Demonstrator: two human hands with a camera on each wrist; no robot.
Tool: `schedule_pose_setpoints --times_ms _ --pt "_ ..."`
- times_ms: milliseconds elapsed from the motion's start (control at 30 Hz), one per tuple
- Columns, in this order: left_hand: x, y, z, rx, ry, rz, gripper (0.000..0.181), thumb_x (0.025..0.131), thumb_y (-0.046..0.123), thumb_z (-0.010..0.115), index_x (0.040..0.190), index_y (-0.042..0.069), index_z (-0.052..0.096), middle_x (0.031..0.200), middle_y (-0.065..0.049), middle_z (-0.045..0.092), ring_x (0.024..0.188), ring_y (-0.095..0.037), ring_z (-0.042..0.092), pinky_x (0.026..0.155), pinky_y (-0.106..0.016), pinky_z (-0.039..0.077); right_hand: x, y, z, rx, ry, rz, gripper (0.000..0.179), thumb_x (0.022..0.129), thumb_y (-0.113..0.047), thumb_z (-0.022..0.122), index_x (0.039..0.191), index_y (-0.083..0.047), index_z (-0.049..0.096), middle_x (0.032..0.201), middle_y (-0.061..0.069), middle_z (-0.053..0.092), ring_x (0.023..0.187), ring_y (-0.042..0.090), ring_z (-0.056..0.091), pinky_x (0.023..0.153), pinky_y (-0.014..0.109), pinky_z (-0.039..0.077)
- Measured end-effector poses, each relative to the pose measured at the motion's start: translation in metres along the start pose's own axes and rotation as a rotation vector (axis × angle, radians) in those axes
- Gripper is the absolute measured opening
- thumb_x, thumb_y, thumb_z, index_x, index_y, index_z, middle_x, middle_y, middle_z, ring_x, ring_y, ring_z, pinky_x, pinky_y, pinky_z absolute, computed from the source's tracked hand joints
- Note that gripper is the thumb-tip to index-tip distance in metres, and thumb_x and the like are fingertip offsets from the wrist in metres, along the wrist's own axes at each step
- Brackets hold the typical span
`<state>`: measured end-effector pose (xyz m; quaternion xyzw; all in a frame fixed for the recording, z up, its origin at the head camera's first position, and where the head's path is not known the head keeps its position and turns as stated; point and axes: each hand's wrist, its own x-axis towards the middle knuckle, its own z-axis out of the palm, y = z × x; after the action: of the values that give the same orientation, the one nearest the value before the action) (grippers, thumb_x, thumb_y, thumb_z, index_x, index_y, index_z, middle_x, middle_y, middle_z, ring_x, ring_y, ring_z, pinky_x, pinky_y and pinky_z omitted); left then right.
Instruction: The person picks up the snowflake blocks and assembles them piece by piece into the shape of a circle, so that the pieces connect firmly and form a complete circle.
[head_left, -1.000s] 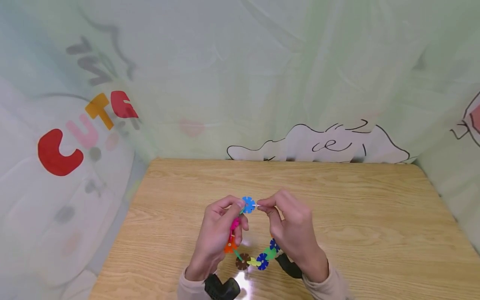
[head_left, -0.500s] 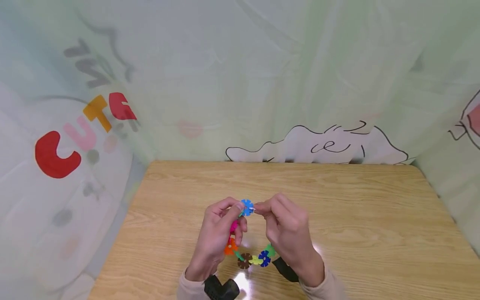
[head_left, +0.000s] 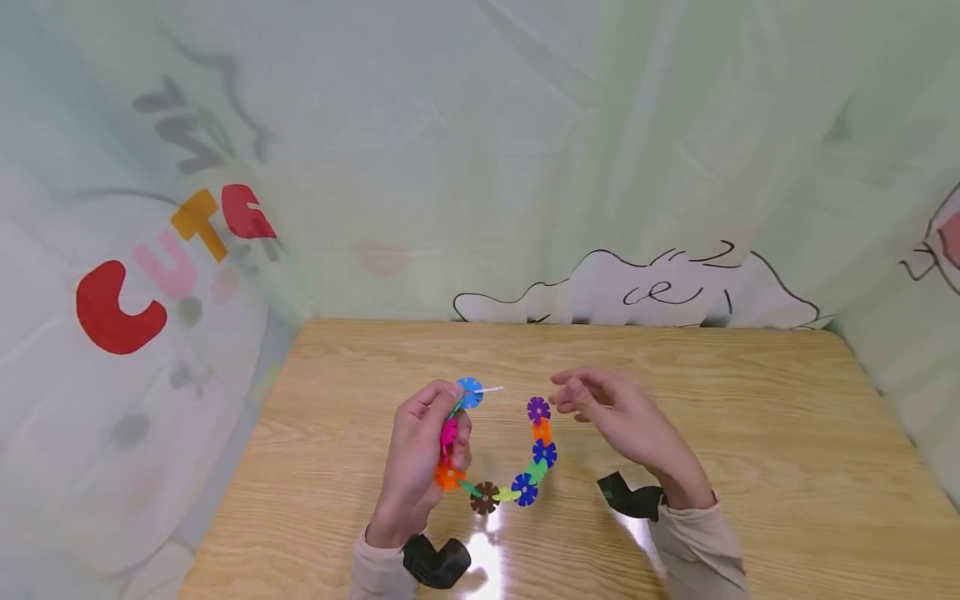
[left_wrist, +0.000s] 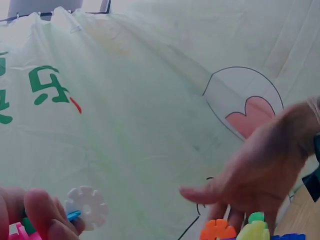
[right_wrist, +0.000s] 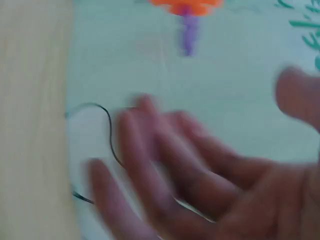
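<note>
A chain of colourful notched plastic discs curves in a U above the table in the head view. My left hand pinches its left end near the light blue disc, which carries a white disc seen edge-on from above. Down from there run a pink disc, an orange disc and a brown disc. The far end rises on the right to a purple disc. Just right of that end, my right hand holds nothing, its fingers loosely bent and apart from the chain.
The wooden table extends to both sides and behind the hands. A printed curtain hangs along its back and sides. Each wrist carries a black camera mount.
My right hand has let go of the white disc, which stays on the light blue one, and moved right. The left hand has shifted slightly left, and the chain's purple end shows.
</note>
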<state>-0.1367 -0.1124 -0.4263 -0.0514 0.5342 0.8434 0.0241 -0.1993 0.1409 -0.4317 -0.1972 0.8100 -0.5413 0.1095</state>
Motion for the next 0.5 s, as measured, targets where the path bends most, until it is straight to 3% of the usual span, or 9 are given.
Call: schedule_pose_setpoints --times_ms 100,167,333,500 --pt "0.000 0.000 0.001 -0.043 0.002 0.029 0.023 0.107 0.023 0.062 0.087 0.013 0.061 0.059 0.004 0.054 0.038 -0.004 0.047 0.040 -0.016 0.040 0.005 0.005 0.002 0.151 -0.169 0.100 0.043 0.115 -0.031 0.046 0.137 0.005 0.058 0.126 0.020 0.072 0.117 0.032 0.071 0.101 0.047 0.061" --pt "-0.001 0.000 0.001 -0.057 0.001 0.044 0.025 0.107 0.025 0.063 0.086 0.012 0.060 0.058 0.005 0.054 0.038 -0.004 0.047 0.040 -0.016 0.040 0.007 0.004 0.008 0.256 -0.194 0.132 0.041 0.114 -0.030 0.049 0.132 0.006 0.059 0.124 0.019 0.073 0.116 0.030 0.071 0.101 0.045 0.059" --pt "-0.002 0.001 0.003 -0.055 0.012 0.065 0.025 0.107 0.026 0.064 0.088 0.009 0.061 0.059 0.004 0.055 0.039 -0.005 0.049 0.041 -0.016 0.043 0.008 -0.004 0.022 0.365 -0.081 0.157 0.033 0.110 -0.027 0.059 0.117 0.004 0.065 0.107 0.005 0.077 0.102 0.022 0.075 0.099 0.038 0.056" --pt "-0.002 -0.002 0.007 0.013 0.054 0.060 0.020 0.106 0.019 0.062 0.088 0.013 0.067 0.060 0.001 0.059 0.041 -0.008 0.053 0.042 -0.019 0.050 0.005 -0.018 0.039 0.457 0.042 0.076 0.029 0.109 -0.018 0.061 0.109 0.010 0.065 0.093 0.000 0.074 0.088 0.018 0.074 0.089 0.034 0.063"
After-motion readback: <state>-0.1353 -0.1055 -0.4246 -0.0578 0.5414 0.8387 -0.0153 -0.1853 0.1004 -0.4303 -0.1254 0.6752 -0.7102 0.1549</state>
